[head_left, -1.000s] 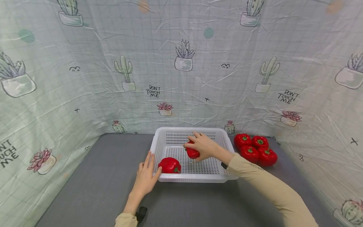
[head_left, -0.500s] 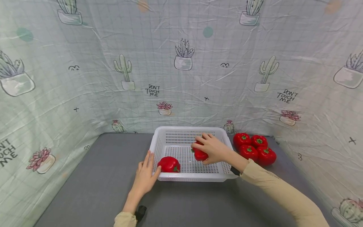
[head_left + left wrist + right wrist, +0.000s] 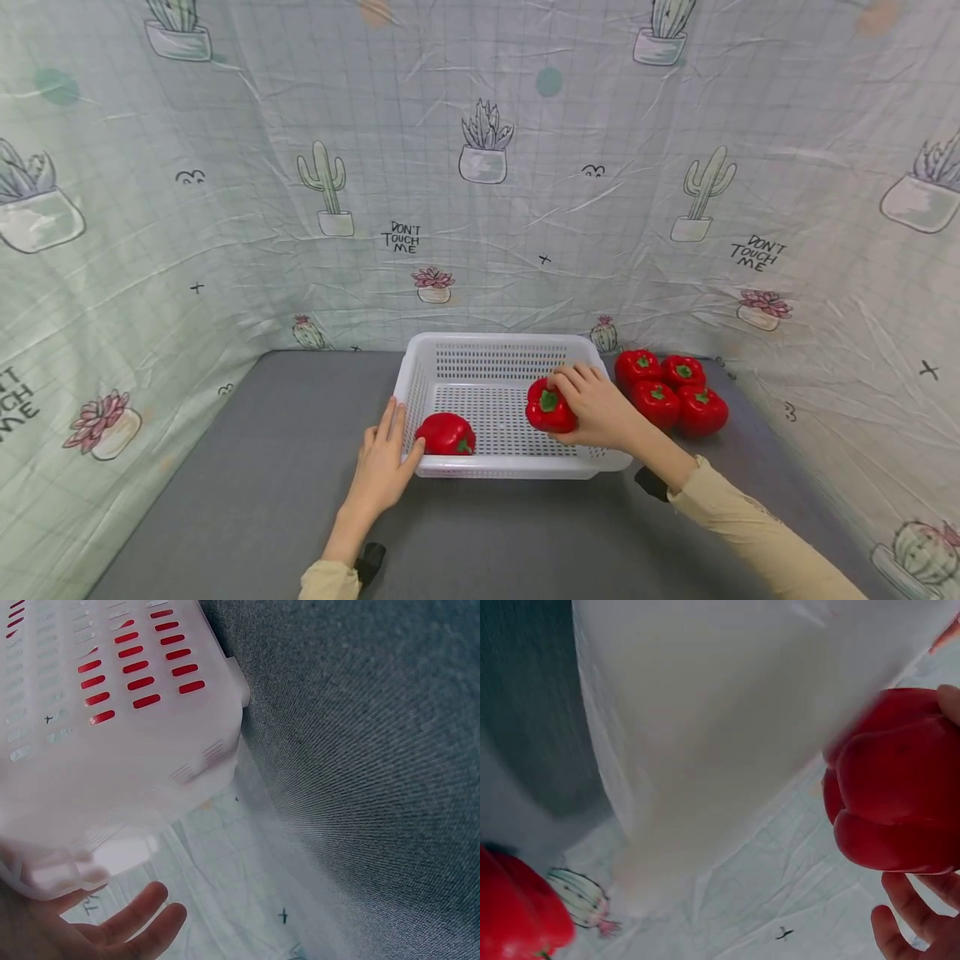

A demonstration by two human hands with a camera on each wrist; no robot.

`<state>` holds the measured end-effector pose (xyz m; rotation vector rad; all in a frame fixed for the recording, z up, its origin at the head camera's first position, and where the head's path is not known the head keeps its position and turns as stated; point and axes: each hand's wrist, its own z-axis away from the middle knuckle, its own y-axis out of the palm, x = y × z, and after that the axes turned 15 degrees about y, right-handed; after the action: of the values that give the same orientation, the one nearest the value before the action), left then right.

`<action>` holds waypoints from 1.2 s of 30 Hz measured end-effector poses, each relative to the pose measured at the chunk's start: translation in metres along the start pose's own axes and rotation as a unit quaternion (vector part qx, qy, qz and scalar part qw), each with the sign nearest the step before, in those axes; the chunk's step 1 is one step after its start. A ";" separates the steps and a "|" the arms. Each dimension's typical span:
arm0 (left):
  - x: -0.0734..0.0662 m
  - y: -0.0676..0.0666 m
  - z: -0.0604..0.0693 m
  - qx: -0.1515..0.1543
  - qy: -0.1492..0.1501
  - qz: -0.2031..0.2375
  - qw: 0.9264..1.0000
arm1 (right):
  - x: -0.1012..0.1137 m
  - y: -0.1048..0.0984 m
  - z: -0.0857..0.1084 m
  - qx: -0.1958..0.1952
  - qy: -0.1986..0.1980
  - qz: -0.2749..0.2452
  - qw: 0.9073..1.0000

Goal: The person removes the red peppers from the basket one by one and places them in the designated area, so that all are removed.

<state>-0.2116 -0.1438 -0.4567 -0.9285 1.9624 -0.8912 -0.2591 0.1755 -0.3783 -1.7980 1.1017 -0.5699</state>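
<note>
My right hand (image 3: 603, 412) grips a red bell pepper (image 3: 550, 407), holding it over the right part of a white perforated plastic basket (image 3: 517, 468). Its green stem faces the head camera. In the right wrist view, fingers curl about the held bell pepper (image 3: 900, 787), beside the basket's blurred pale wall (image 3: 697, 727). My left hand (image 3: 381, 467) rests at the basket's front left corner, fingers extended along the left rim and thumb at the front rim. Another red bell pepper (image 3: 446, 434) lies on its side inside, near that corner. Its red shows through the slots in the left wrist view.
Several red bell peppers (image 3: 656, 406) stand clustered on the grey table (image 3: 300, 467), just right of the basket. A cactus-printed cloth (image 3: 480, 275) closes off the back and both sides.
My right hand has moved to the right inside the basket with the bell pepper, whose stem has turned toward the head camera. The left hand stays at the corner.
</note>
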 end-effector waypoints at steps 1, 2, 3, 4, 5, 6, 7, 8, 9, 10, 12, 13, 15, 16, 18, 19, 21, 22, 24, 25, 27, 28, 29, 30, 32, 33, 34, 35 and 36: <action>0.000 0.000 0.000 0.000 0.000 -0.001 1.000 | -0.001 0.001 0.003 -0.009 0.011 -0.001 1.000; 0.000 0.000 0.000 -0.001 0.001 -0.001 1.000 | -0.002 0.002 0.007 -0.017 0.023 -0.004 1.000; 0.000 0.000 0.000 -0.002 0.001 -0.002 1.000 | -0.002 0.003 0.010 -0.025 0.033 -0.010 0.999; 0.000 0.000 0.000 -0.003 0.002 -0.002 1.000 | -0.003 0.004 0.013 -0.034 0.043 -0.014 0.998; 0.000 0.000 0.000 -0.005 0.002 -0.001 1.000 | -0.004 0.004 0.016 -0.042 0.053 -0.019 0.998; 0.000 0.000 0.000 -0.006 0.003 -0.001 1.000 | -0.004 0.004 0.019 -0.050 0.061 -0.024 0.997; 0.000 0.000 0.000 -0.007 0.003 -0.001 1.000 | -0.004 0.004 0.021 -0.057 0.068 -0.030 0.996; 0.000 0.000 0.000 -0.008 0.004 -0.001 1.000 | -0.004 0.004 0.024 -0.066 0.074 -0.034 0.994; 0.000 0.000 0.000 -0.009 0.004 -0.001 1.000 | -0.005 0.003 0.026 -0.076 0.078 -0.036 0.993; 0.000 0.000 0.001 -0.010 0.005 0.000 1.000 | -0.005 0.003 0.028 -0.085 0.082 -0.036 0.992; 0.000 0.000 0.001 -0.009 0.005 -0.002 1.000 | -0.007 0.002 0.032 -0.103 0.087 -0.036 0.990; 0.000 0.000 0.001 -0.009 0.005 -0.002 1.000 | -0.007 0.002 0.033 -0.111 0.090 -0.037 0.989; 0.000 0.000 0.001 -0.010 0.006 -0.001 1.000 | -0.009 0.001 0.037 -0.124 0.093 -0.039 0.987; 0.000 0.000 0.001 -0.009 0.006 -0.001 1.000 | -0.010 0.000 0.039 -0.128 0.095 -0.041 0.986; 0.000 0.000 0.001 -0.008 0.005 0.000 1.000 | -0.012 -0.001 0.043 -0.136 0.101 -0.046 0.984; 0.000 0.000 0.000 -0.007 0.006 0.000 1.000 | -0.013 -0.002 0.046 -0.140 0.105 -0.046 0.984; 0.000 0.000 0.000 -0.008 0.007 -0.001 1.000 | -0.016 -0.002 0.050 -0.146 0.114 -0.047 0.982; -0.001 0.000 0.000 -0.008 0.006 -0.001 1.000 | -0.016 -0.003 0.052 -0.150 0.118 -0.046 0.981; 0.000 0.000 0.001 -0.009 0.008 -0.002 1.000 | -0.018 -0.003 0.057 -0.151 0.129 -0.050 0.979; 0.000 0.000 0.001 -0.010 0.008 -0.002 1.000 | -0.019 -0.003 0.059 -0.150 0.135 -0.050 0.978; 0.000 0.000 0.002 -0.008 0.006 -0.002 1.000 | -0.021 -0.003 0.063 -0.145 0.147 -0.053 0.977; 0.000 -0.001 0.002 -0.008 0.005 -0.001 1.000 | -0.021 -0.004 0.064 -0.144 0.150 -0.053 0.977; 0.000 -0.001 0.002 -0.007 0.004 0.000 1.000 | -0.023 -0.004 0.066 -0.142 0.156 -0.054 0.976; 0.000 -0.001 0.002 -0.005 0.004 0.001 1.000 | -0.024 -0.004 0.068 -0.143 0.159 -0.054 0.975; 0.000 -0.002 0.002 -0.002 0.003 0.003 1.000 | -0.027 -0.005 0.072 -0.146 0.164 -0.051 0.974; 0.000 -0.002 0.002 -0.001 0.004 0.004 1.000 | -0.028 -0.006 0.074 -0.149 0.167 -0.050 0.973; 0.000 -0.002 0.001 -0.001 0.004 0.005 1.000 | -0.030 -0.007 0.076 -0.151 0.170 -0.048 0.973; 0.000 -0.001 0.001 -0.001 0.005 0.006 1.000 | -0.031 -0.008 0.078 -0.152 0.172 -0.048 0.972; 0.000 -0.001 0.001 -0.001 0.006 0.006 1.000 | -0.033 -0.009 0.080 -0.153 0.174 -0.047 0.972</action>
<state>-0.2103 -0.1442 -0.4562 -0.9144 1.9763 -0.8907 -0.2108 0.2431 -0.4052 -2.0764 1.4074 -0.8327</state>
